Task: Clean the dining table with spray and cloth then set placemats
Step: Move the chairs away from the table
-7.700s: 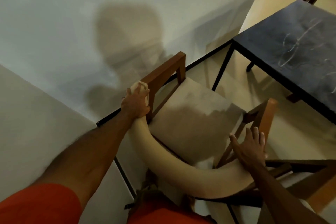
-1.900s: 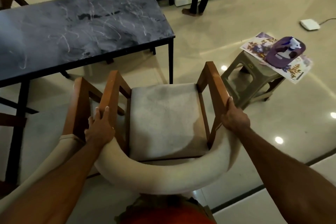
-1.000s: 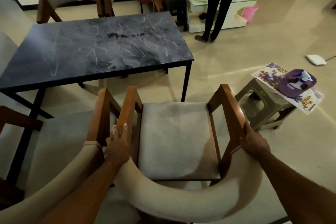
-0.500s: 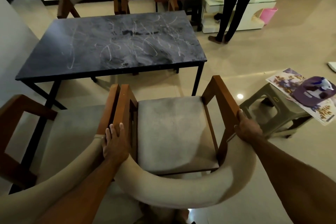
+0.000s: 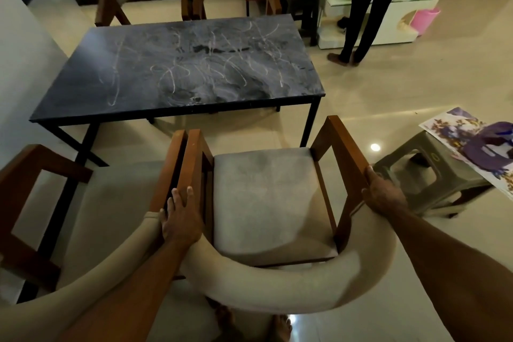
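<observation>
I see both bare forearms reaching forward: left hand (image 5: pixel 181 223) lying flat with fingers (image 5: pixel 175 201) straight, right hand (image 5: pixel 383 196) curled over, thumb side hidden.

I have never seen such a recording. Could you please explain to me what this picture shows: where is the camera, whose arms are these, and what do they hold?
The camera sits on a person's head and looks forward and down, so the two arms are that person's own. The left hand rests with straight fingers on the left wooden armrest of a grey chair; the right hand grips the right armrest. A second chair stands close on the left. Ahead is the dark dining table, covered with pale scribbles, not yet cleaned. On the right, a stool carries printed placemats and a purple cloth. Another person's legs stand behind.
</observation>
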